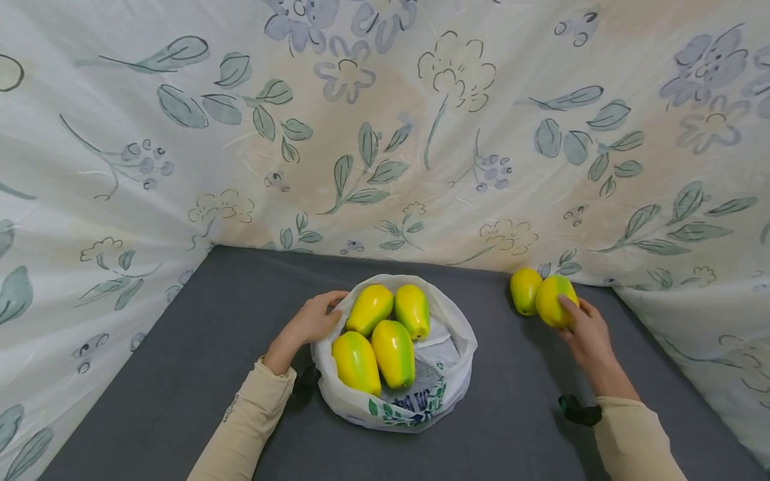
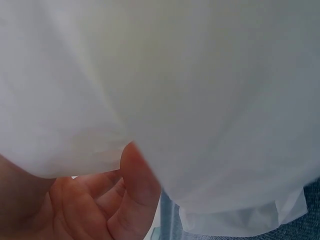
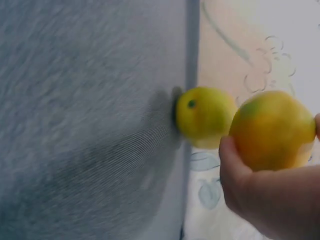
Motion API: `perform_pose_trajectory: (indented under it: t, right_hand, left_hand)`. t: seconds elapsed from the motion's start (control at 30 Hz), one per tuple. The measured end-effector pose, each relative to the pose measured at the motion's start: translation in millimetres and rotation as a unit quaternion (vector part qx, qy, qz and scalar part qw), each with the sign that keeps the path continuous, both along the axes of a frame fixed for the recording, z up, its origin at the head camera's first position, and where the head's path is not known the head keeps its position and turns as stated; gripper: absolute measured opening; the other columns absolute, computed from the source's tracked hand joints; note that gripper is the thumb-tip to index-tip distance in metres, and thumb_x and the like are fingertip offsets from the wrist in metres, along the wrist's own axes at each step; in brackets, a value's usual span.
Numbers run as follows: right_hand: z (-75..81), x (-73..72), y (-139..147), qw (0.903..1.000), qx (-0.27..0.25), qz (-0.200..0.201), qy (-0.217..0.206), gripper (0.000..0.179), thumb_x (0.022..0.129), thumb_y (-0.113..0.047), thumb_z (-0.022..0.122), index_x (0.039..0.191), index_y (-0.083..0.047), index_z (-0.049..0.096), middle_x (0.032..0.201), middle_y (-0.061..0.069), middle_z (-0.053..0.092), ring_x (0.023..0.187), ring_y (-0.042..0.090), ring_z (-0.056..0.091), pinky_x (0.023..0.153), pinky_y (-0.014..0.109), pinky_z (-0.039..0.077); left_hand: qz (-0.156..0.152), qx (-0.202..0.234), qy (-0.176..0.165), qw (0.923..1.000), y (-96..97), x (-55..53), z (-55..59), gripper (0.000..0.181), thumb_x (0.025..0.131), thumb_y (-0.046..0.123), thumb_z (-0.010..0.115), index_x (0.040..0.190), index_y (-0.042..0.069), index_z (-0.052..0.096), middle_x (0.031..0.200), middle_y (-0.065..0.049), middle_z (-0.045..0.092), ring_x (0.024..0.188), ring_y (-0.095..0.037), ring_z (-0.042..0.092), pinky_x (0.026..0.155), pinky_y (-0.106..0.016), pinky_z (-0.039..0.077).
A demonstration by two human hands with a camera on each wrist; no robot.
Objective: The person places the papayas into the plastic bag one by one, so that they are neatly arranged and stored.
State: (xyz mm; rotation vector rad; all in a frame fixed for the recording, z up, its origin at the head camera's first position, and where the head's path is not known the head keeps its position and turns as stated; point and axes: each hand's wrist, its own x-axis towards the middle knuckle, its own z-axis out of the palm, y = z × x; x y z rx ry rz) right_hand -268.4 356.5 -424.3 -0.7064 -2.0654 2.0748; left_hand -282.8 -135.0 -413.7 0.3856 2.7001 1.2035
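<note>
A white plastic bag [image 1: 460,374], its mouth spread wide, holds several yellow-green papayas, one of them [image 1: 394,354] near its middle. My left hand [image 1: 315,319] grips the bag's left rim; in the left wrist view the white plastic hides part of the fingers [image 2: 140,172]. On the right, my right hand [image 1: 582,327] holds a papaya [image 1: 550,300] between thumb and fingers. In the right wrist view this papaya [image 3: 272,131] appears raised off the dark cloth. Another papaya [image 1: 525,291] stands just left of it, at the back of the table.
Dark grey cloth [image 1: 505,414] covers the table. Floral-patterned sheeting [image 1: 385,133] rises along the back edge and both sides. Printed leaves and lettering show on the bag's inner front. A dark strap-like piece [image 1: 579,411] sits at the right sleeve's cuff.
</note>
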Motion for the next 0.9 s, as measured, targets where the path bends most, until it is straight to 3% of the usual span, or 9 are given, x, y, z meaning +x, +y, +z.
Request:
perform_pose_trajectory:
  t: [0.17, 0.33, 0.57, 0.73, 0.9]
  right_hand:
    - [22.7, 4.5, -16.1, 0.9942, -0.04, 0.085, 0.052, 0.092, 0.089, -0.048, 0.059, 0.154, -0.018, 0.001, 0.151, 0.008, 0.013, 0.132, 0.021, 0.028, 0.101, 0.035, 0.037]
    - [41.3, 12.8, -39.9, 0.9798, -0.035, 0.182, 0.077, 0.085, 0.097, -0.038, 0.053, 0.153, -0.012, -0.005, 0.145, 0.01, 0.013, 0.125, 0.024, 0.03, 0.083, 0.021, 0.045]
    - [44.1, 8.3, -67.6, 0.9557, 0.021, 0.286, 0.066, 0.075, 0.101, -0.034, 0.047, 0.152, -0.006, 0.0, 0.135, 0.011, 0.024, 0.106, 0.015, 0.046, 0.085, 0.026, 0.045]
    - [42.2, 3.9, -88.4, 0.9293, 0.058, 0.361, 0.055, 0.066, 0.102, -0.032, 0.044, 0.151, -0.004, 0.008, 0.135, 0.016, 0.029, 0.106, 0.02, 0.046, 0.088, 0.029, 0.045]
    - [40.3, 2.1, -106.8, 0.9087, 0.055, 0.41, 0.054, 0.063, 0.102, -0.027, 0.048, 0.15, -0.006, 0.013, 0.14, 0.019, 0.029, 0.109, 0.026, 0.047, 0.09, 0.031, 0.045]
  left_hand:
    - [0.003, 0.0, -0.003, 1.0, -0.5, 0.7, 0.5, 0.042, 0.098, 0.009, 0.051, 0.14, 0.005, 0.047, 0.119, -0.017, 0.058, 0.095, -0.026, 0.059, 0.072, -0.037, 0.052]
    - [0.0, 0.005, -0.002, 1.0, -0.5, 1.3, 1.7, 0.041, 0.098, 0.009, 0.051, 0.139, 0.005, 0.048, 0.118, -0.017, 0.058, 0.094, -0.026, 0.06, 0.071, -0.037, 0.052]
    - [-0.001, 0.004, -0.003, 1.0, 0.6, 2.5, 3.6, 0.041, 0.098, 0.009, 0.052, 0.139, 0.006, 0.048, 0.119, -0.018, 0.057, 0.096, -0.028, 0.059, 0.072, -0.038, 0.052]
    - [0.004, 0.001, -0.009, 0.9999, 0.5, 2.0, 3.6, 0.041, 0.098, 0.009, 0.051, 0.139, 0.007, 0.048, 0.12, -0.017, 0.057, 0.098, -0.028, 0.059, 0.073, -0.038, 0.052]
    - [0.004, 0.0, -0.008, 1.0, 0.2, 0.7, 2.9, 0.042, 0.098, 0.01, 0.051, 0.14, 0.007, 0.048, 0.121, -0.017, 0.057, 0.098, -0.027, 0.059, 0.074, -0.038, 0.052]
